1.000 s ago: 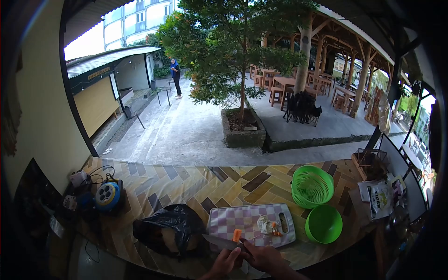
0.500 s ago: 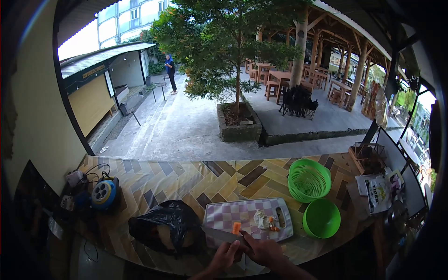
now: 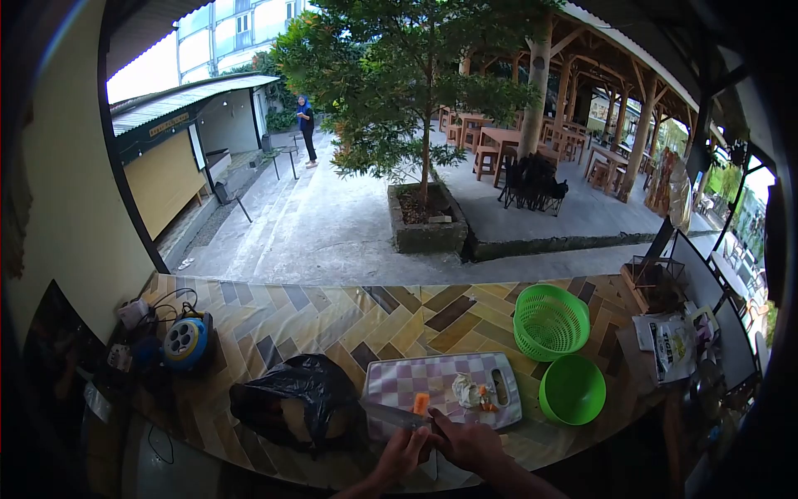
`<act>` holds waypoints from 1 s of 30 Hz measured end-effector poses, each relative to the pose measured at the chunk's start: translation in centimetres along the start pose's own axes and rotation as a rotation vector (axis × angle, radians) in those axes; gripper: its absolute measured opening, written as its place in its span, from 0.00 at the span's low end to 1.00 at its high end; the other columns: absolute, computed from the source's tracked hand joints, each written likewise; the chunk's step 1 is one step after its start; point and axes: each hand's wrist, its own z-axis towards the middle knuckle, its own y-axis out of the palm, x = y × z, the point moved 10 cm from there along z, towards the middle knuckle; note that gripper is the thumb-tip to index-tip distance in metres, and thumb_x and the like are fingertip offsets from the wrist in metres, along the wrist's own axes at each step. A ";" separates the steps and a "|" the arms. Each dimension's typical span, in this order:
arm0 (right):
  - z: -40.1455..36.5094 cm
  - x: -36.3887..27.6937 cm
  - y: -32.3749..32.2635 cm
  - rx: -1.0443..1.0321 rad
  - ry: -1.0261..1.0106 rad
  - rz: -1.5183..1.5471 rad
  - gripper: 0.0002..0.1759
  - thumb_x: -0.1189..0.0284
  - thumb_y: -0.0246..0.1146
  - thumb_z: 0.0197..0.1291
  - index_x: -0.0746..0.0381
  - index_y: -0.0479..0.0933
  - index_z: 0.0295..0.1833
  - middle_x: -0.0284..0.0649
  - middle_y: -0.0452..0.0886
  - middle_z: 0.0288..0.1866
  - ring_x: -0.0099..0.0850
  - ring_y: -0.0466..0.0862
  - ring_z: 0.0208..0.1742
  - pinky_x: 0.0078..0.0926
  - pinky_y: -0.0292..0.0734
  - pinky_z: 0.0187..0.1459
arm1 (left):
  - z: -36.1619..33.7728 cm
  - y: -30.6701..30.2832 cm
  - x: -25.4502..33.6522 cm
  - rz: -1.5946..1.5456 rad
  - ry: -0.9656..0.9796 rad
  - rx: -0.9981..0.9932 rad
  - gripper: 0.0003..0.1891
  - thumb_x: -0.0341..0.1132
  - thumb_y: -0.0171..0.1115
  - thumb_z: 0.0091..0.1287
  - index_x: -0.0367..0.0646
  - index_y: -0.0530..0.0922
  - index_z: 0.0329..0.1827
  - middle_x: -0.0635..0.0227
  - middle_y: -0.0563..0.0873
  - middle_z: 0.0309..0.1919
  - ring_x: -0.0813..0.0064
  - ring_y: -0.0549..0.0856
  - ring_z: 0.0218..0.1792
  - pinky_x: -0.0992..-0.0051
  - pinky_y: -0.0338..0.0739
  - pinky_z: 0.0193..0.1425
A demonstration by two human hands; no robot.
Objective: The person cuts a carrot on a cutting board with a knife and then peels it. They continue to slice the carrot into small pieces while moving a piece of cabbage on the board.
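A knife [image 3: 391,413] points left over the front of a pink-and-white checked cutting board [image 3: 407,372]. My left hand [image 3: 404,452] and my right hand [image 3: 465,443] meet at the board's front edge, fingers closed around the knife's right end; which hand has the handle is hard to tell. Just beyond the blade an orange piece [image 3: 421,403] stands on the board. White crumpled scraps [image 3: 465,389] with small orange bits [image 3: 486,400] lie near the board's handle hole. Left of the board sits a black plastic bag [image 3: 312,391].
At the right are a green basket [image 3: 551,323] and a green bowl [image 3: 573,390], with packets [image 3: 672,345] farther right. A blue cable reel [image 3: 184,341] sits at the left. Beyond the table are a tree in a planter [image 3: 428,236] and a standing person [image 3: 306,131].
The blade has tilted slightly, and its face looks lighter. Both hands stay close together in nearly the same place.
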 end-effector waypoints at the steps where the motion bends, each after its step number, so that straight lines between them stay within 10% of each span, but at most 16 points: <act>1: 0.0 -0.1 0.0 -0.024 0.009 -0.011 0.31 0.44 0.50 0.70 0.52 0.70 0.68 0.42 0.84 0.27 0.47 0.84 0.23 0.45 0.78 0.23 | 0.0 0.0 -0.2 0.010 -0.019 -0.023 0.17 0.43 0.50 0.78 0.39 0.71 0.59 0.78 0.73 0.23 0.88 0.67 0.19 0.82 0.60 0.22; 30: -0.1 -0.4 0.2 0.051 0.007 -0.105 0.30 0.48 0.55 0.68 0.57 0.71 0.67 0.41 0.84 0.26 0.42 0.84 0.22 0.40 0.78 0.22 | 0.3 -0.9 0.4 0.143 -0.123 0.139 0.09 0.38 0.48 0.79 0.42 0.70 0.48 0.77 0.74 0.21 0.86 0.70 0.16 0.81 0.61 0.18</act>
